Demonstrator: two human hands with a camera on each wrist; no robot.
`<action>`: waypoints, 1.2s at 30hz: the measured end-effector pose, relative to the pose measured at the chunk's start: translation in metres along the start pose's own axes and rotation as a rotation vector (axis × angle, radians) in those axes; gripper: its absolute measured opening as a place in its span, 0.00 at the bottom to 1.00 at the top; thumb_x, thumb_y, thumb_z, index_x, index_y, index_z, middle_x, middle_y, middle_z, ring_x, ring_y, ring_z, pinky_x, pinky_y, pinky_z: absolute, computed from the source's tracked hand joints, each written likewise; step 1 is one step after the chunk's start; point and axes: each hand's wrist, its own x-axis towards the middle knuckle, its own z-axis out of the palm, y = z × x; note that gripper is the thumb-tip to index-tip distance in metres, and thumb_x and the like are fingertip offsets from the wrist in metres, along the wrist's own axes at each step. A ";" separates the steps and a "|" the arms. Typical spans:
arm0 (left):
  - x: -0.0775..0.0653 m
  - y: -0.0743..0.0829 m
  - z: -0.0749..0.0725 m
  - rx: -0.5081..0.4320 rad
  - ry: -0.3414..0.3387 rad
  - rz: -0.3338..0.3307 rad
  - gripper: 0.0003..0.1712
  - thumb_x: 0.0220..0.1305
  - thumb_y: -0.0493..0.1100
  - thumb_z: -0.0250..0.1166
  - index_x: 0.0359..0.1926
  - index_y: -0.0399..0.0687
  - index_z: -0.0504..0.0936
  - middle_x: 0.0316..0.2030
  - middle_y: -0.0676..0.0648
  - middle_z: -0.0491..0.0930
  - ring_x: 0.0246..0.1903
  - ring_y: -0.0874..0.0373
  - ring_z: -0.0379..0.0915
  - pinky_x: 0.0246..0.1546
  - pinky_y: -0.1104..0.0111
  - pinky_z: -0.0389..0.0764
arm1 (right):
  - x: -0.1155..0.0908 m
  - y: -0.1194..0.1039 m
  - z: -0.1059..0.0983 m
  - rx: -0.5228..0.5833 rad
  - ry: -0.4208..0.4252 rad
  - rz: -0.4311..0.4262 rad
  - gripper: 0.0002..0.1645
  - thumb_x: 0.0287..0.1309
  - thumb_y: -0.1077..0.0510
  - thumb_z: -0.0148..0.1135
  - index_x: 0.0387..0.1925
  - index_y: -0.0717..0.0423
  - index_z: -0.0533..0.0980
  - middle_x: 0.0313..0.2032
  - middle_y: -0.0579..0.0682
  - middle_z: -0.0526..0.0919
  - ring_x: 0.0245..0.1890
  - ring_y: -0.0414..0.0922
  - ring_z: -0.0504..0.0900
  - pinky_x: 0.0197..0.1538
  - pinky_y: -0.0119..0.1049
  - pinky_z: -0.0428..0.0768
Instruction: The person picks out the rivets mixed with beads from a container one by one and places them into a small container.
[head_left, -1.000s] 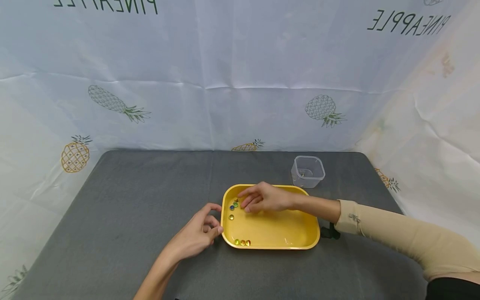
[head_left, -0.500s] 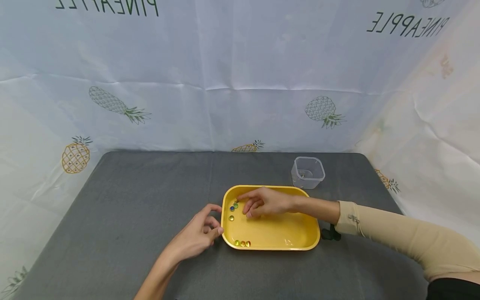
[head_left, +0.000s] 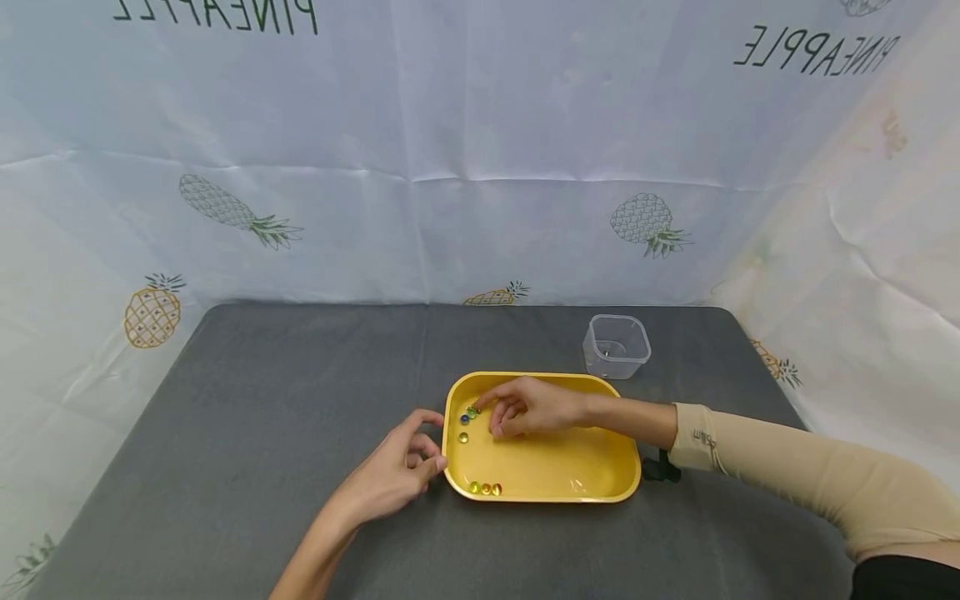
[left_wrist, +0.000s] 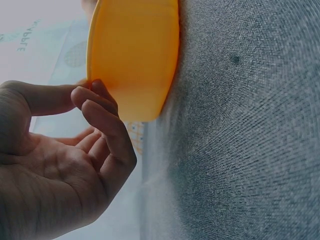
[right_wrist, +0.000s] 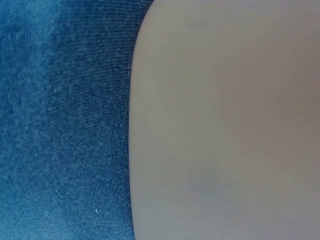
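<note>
Fingers (head_left: 500, 388) of right hand (head_left: 538, 407) loosely bent, one outstretched to marbles (head_left: 472, 412).

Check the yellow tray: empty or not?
Not empty: in the head view, the yellow tray holds glassy marbles, some along its near edge, others toward its left end.

The tray (head_left: 555, 471) is yellow, one marble (head_left: 464, 419) blue, the desk (head_left: 300, 375) grey, the sleeve (head_left: 795, 467) beige, the backdrop (head_left: 517, 108) pineapple-patterned.
</note>
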 end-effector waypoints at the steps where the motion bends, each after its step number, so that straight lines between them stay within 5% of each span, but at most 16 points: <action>1: 0.000 0.000 0.000 0.002 0.001 0.000 0.27 0.79 0.35 0.62 0.72 0.34 0.64 0.38 0.38 0.83 0.26 0.57 0.74 0.25 0.69 0.74 | 0.000 0.001 0.000 0.003 0.003 -0.003 0.28 0.73 0.67 0.65 0.72 0.68 0.73 0.46 0.57 0.89 0.43 0.39 0.87 0.50 0.26 0.85; 15: 0.000 0.001 0.001 0.005 0.008 -0.002 0.27 0.78 0.34 0.61 0.72 0.34 0.65 0.37 0.38 0.82 0.25 0.58 0.73 0.25 0.70 0.73 | 0.000 0.004 0.003 -0.030 0.034 -0.037 0.16 0.72 0.68 0.67 0.58 0.68 0.82 0.42 0.58 0.89 0.37 0.37 0.84 0.43 0.26 0.85; 36: 0.000 0.002 0.001 -0.004 0.012 -0.012 0.28 0.78 0.34 0.62 0.72 0.34 0.65 0.37 0.39 0.82 0.26 0.58 0.74 0.26 0.69 0.74 | -0.001 0.008 0.012 -0.164 0.089 -0.101 0.06 0.63 0.59 0.79 0.40 0.56 0.89 0.33 0.48 0.88 0.32 0.34 0.78 0.39 0.24 0.78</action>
